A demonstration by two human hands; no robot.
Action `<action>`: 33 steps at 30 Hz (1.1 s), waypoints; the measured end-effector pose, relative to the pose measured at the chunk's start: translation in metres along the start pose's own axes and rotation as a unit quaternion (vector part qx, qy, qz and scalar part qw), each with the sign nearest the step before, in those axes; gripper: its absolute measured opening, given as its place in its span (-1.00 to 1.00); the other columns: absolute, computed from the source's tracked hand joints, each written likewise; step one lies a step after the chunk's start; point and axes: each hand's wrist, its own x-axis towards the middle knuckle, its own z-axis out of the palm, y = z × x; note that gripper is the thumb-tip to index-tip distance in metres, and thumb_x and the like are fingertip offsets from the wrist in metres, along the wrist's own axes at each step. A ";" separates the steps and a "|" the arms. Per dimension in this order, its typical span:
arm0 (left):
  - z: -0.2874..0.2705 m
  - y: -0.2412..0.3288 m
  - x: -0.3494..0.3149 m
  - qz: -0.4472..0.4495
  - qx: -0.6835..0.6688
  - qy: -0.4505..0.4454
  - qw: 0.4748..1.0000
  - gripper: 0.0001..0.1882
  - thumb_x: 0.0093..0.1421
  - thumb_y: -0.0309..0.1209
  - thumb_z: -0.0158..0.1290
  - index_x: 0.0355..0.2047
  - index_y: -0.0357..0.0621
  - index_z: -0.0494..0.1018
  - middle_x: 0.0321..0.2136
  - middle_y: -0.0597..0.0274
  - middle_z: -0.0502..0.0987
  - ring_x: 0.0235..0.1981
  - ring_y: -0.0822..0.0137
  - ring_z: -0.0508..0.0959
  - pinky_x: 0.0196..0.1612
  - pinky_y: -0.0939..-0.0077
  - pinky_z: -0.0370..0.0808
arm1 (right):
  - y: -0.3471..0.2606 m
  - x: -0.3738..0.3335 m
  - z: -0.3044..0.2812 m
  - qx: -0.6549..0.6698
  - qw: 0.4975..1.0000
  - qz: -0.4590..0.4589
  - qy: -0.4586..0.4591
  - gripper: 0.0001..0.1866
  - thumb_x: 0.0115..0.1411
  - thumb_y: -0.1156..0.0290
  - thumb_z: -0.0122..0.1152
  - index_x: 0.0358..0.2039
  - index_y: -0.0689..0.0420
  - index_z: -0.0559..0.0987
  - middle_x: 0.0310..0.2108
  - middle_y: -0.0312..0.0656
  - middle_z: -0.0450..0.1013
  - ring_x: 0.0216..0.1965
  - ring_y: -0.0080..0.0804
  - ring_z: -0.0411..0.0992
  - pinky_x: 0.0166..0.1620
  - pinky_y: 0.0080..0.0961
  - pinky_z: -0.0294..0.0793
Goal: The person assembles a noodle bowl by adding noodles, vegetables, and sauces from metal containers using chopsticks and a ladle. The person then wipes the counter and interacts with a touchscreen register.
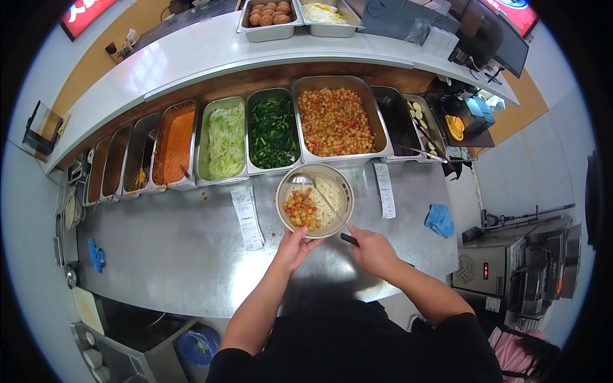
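Observation:
My left hand supports a round bowl by its near edge, thumb at the rim, above the steel counter. White noodles fill much of the bowl, and a heap of diced orange and yellow vegetables covers their left side. My right hand is closed round the black handle of a metal serving spoon. Its head lies inside the bowl over the noodles at the far left. Just beyond the bowl stands a large steel pan of similar diced vegetables.
Steel pans hold dark greens, shredded pale cabbage and orange sauce. Paper receipts lie beside the bowl. Blue cloths rest toward both counter ends. Eggs sit in a pan on the white ledge.

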 end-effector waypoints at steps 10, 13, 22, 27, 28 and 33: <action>-0.011 0.005 -0.024 -0.020 0.016 -0.014 1.000 -0.34 0.20 -0.56 -0.17 0.25 -0.01 -0.18 0.13 -0.05 0.23 0.05 0.01 0.42 0.05 0.07 0.47 | 0.009 0.004 -0.016 0.299 0.946 0.118 -0.048 -0.70 0.28 0.18 -0.01 -0.37 0.14 0.53 -0.69 -0.42 0.31 -0.66 -0.68 0.26 -0.60 -0.59 0.24; -0.027 0.004 -0.053 -0.041 0.027 0.008 0.999 -0.32 0.17 -0.57 -0.18 0.26 -0.05 -0.19 0.12 -0.07 0.23 0.04 0.03 0.43 0.04 0.09 0.48 | -0.007 0.045 -0.053 0.424 0.886 0.186 0.009 -0.65 0.28 0.19 -0.02 -0.12 0.21 0.49 -0.69 -0.42 0.26 -0.77 -0.67 0.18 -0.72 -0.68 0.15; -0.097 -0.019 -0.176 -0.038 0.020 0.036 0.998 -0.39 0.13 -0.56 -0.14 0.21 -0.15 -0.01 0.04 -0.04 0.34 -0.03 0.07 0.48 -0.08 0.17 0.54 | 0.051 0.107 -0.049 0.560 0.794 0.231 0.055 -0.60 0.31 0.10 -0.08 -0.17 0.23 0.42 -0.57 -0.30 0.35 -0.71 -0.64 0.18 -0.70 -0.67 0.12; -0.127 -0.023 -0.239 0.018 -0.022 0.123 0.992 -0.44 0.09 -0.58 -0.10 0.15 -0.23 0.13 -0.02 -0.02 0.40 -0.13 0.12 0.54 -0.19 0.28 0.55 | 0.058 0.051 0.005 0.344 0.863 0.290 0.231 -0.60 0.27 0.09 -0.07 -0.44 0.19 0.50 -0.69 -0.28 0.35 -0.72 -0.59 0.27 -0.68 -0.58 0.17; -0.128 -0.022 -0.245 0.027 -0.034 0.136 0.990 -0.44 0.08 -0.58 -0.10 0.15 -0.23 0.12 -0.02 -0.02 0.40 -0.14 0.11 0.54 -0.18 0.27 0.55 | 0.061 0.043 0.030 0.246 0.913 0.213 0.245 -0.62 0.24 0.13 -0.04 -0.46 0.21 0.51 -0.69 -0.25 0.37 -0.64 -0.49 0.36 -0.56 -0.50 0.29; -0.128 -0.012 -0.268 0.119 -0.073 0.208 0.968 -0.43 0.11 -0.54 -0.13 0.17 -0.26 0.09 0.04 -0.07 0.34 -0.06 0.03 0.49 -0.10 0.15 0.54 | -0.024 0.043 0.064 0.173 0.954 -0.015 0.243 -0.65 0.24 0.23 0.01 -0.48 0.30 0.44 -0.54 -0.02 0.40 -0.50 -0.12 0.39 -0.41 -0.29 0.34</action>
